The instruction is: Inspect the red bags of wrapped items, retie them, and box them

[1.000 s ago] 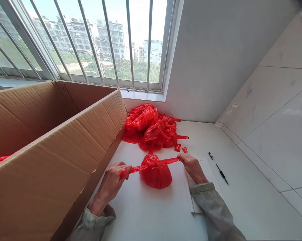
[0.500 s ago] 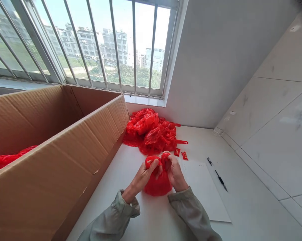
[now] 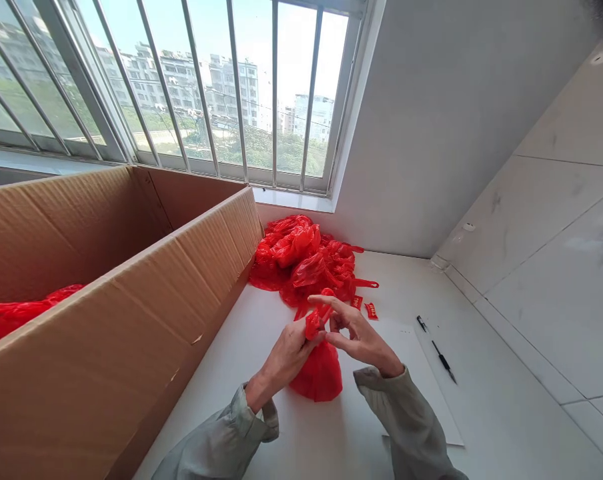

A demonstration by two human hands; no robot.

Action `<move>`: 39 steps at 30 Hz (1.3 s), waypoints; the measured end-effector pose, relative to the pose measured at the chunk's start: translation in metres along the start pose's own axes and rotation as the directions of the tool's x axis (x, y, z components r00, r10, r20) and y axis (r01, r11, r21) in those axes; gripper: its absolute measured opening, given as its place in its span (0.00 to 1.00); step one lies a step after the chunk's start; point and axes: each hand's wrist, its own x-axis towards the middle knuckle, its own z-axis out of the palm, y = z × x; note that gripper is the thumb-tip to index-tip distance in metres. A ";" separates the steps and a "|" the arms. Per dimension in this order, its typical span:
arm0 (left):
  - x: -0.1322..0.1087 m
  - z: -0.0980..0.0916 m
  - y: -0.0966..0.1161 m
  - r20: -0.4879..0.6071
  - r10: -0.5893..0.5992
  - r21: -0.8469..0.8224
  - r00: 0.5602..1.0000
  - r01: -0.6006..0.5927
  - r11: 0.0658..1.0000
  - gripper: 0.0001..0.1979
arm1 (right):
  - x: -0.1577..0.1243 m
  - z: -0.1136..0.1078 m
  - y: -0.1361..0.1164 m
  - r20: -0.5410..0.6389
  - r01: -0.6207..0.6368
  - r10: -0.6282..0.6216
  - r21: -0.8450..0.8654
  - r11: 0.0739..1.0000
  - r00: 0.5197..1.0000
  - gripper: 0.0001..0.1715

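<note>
A large cardboard box stands open along the left of a white surface, with red plastic bags lying inside at its near end. Beyond the box, under the barred window, a loose pile of red bags sits in the corner. In front of that pile a person's two hands meet over a small red bag that rests on the surface, its full, rounded body down and its twisted handles drawn upward, so the long axis runs from the surface up and slightly away towards the window. The left hand is closed around the handles just above the body. The right hand is spread, fingers stretched out, a strip of handle lying across the forefinger. A sheet of paper, two red tags and a pen lie to the right
</note>
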 end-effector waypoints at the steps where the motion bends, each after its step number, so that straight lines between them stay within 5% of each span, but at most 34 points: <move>1: 0.001 -0.003 -0.001 -0.004 -0.012 -0.003 1.000 0.012 1.000 0.14 | 0.001 -0.001 0.006 0.046 0.004 -0.002 -0.047 0.999 0.999 0.32; 5: 0.002 -0.011 -0.003 -0.008 -0.080 -0.044 0.997 0.080 0.996 0.14 | 0.003 -0.003 0.026 0.058 0.059 -0.045 -0.265 0.962 0.997 0.12; 10: -0.001 -0.017 0.001 0.023 -0.140 -0.100 0.990 0.142 0.985 0.16 | -0.004 -0.009 0.023 -0.045 -0.009 -0.017 -0.527 0.850 0.999 0.16; 14: -0.003 -0.019 -0.001 -0.039 -0.166 -0.161 0.985 0.158 0.974 0.17 | -0.020 -0.008 0.011 -0.047 -0.053 0.032 -0.582 0.811 0.998 0.18; 21: -0.006 -0.016 -0.012 -0.099 -0.232 -0.279 0.968 0.197 0.940 0.23 | -0.043 0.012 0.010 0.101 -0.093 0.174 -0.539 0.837 0.980 0.19; 24: -0.009 -0.017 -0.011 -0.080 -0.199 -0.249 0.977 0.174 0.953 0.20 | -0.043 0.008 0.010 0.002 -0.158 0.179 -0.460 0.874 0.984 0.07; 28: -0.009 -0.016 -0.007 -0.056 -0.106 -0.119 0.993 0.099 0.988 0.16 | -0.024 0.012 0.011 -0.218 -0.130 0.087 -0.188 0.973 0.972 0.13; 32: -0.010 -0.011 -0.006 -0.128 -0.001 0.076 0.992 0.011 0.997 0.11 | -0.004 0.034 0.022 -0.185 -0.062 0.075 0.073 0.995 0.980 0.12; 39: -0.015 0.002 -0.019 -0.216 0.251 0.325 0.944 -0.173 0.930 0.11 | -0.003 0.048 0.033 -0.277 -0.119 0.162 0.164 0.979 0.947 0.14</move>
